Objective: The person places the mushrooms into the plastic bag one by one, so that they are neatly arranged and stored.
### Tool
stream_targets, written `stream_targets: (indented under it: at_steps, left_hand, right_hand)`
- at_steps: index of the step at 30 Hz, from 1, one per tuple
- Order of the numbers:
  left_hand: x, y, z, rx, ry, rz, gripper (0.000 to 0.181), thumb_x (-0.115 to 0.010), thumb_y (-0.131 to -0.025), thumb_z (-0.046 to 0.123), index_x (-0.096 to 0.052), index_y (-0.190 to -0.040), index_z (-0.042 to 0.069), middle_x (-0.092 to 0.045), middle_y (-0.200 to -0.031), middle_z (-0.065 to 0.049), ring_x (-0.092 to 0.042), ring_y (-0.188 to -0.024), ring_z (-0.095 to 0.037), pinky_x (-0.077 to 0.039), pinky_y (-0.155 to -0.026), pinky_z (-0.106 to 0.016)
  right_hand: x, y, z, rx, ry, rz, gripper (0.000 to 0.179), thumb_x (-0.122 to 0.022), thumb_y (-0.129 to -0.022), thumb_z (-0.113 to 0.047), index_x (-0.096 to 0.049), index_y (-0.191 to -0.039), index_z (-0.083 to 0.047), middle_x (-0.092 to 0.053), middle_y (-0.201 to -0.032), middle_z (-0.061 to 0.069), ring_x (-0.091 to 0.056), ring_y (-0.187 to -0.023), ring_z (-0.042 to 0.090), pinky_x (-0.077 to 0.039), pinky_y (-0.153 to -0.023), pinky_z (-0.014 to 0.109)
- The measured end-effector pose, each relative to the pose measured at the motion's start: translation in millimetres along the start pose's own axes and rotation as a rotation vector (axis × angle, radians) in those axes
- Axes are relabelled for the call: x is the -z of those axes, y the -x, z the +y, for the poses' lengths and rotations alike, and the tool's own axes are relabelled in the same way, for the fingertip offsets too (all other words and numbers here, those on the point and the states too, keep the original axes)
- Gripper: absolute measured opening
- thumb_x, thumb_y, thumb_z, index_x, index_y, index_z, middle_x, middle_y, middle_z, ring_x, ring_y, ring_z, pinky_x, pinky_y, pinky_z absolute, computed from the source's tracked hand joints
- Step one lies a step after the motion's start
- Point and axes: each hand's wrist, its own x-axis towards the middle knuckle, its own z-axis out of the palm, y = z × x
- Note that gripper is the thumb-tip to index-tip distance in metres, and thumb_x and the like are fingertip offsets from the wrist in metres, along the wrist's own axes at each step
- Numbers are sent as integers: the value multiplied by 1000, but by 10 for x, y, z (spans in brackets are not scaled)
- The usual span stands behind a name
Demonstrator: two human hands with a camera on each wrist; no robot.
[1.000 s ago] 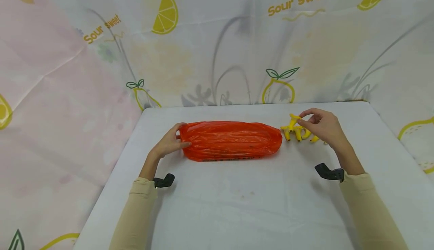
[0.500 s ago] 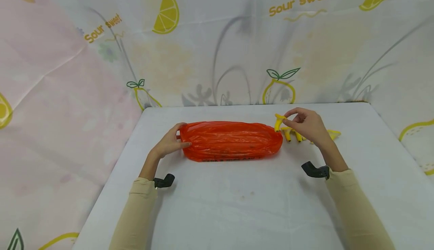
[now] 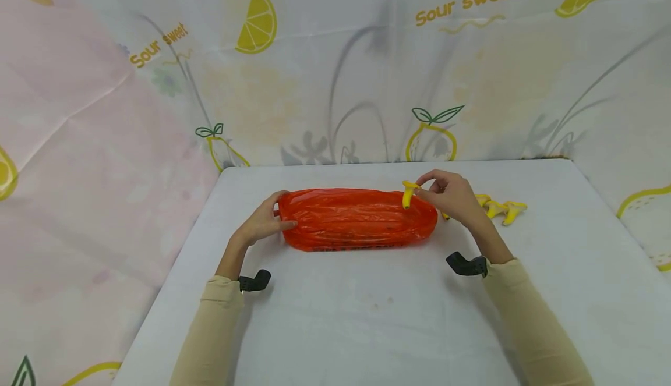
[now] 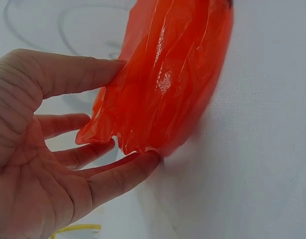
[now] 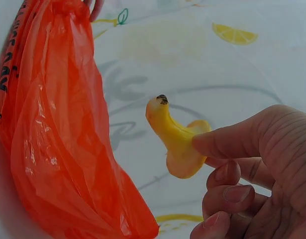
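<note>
A red plastic bag (image 3: 351, 217) lies lengthwise across the table. My left hand (image 3: 259, 220) grips its left end, the thumb on one side and the fingers curled at the edge, as the left wrist view shows. Between thumb and forefinger, my right hand (image 3: 448, 197) pinches a small yellow mushroom (image 5: 180, 147) with a flared cap and a dark stem tip. In the head view this mushroom overlaps the right part of the bag, cap up. The right wrist view shows it apart from the bag, whose opening is not seen.
Several more yellow mushrooms (image 3: 514, 211) lie on the white table (image 3: 367, 316) to the right of the bag, partly hidden behind the right hand and wrist. A printed fabric backdrop (image 3: 335, 71) stands behind the table's far edge.
My right hand has moved left with the pinched mushroom, from above the other mushrooms to over the bag's right part. The left hand and the bag have stayed in place.
</note>
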Motion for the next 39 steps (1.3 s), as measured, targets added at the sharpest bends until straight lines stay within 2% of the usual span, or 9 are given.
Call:
stream_targets:
  at_steps: [11, 27, 39]
  left_hand:
    - [14, -1, -15, 5, -1, 1, 75, -68, -88, 4, -25, -149, -7, -34, -148, -30, -41, -128, -51, -45, -98, -58]
    - [2, -14, -32, 12, 8, -6, 75, -68, -88, 5, -25, -149, -6, -34, -147, -30, -40, -129, -52, -44, -99, -58]
    - [-5, 13, 42, 31, -7, 0, 74, -67, -88, 4, -26, -149, -6, -35, -147, -31, -40, -129, -51, -43, -100, -58]
  right_hand:
    - [-288, -130, -75, 95, -24, -17, 19, -71, -90, -19, -69, -104, -8, -57, -68, 6, -49, -60, 24, -40, -49, 28]
    - [-725, -259, -113, 133, -99, -40, 14, -73, -89, -18, -70, -101, -11, -55, -63, 5, -46, -52, 21, -35, -48, 28]
    - [-1005, -364, -205, 188, -167, -58, 14, -73, -89, -17, -71, -101, -9, -51, -59, 4, -40, -49, 19, -32, -46, 27]
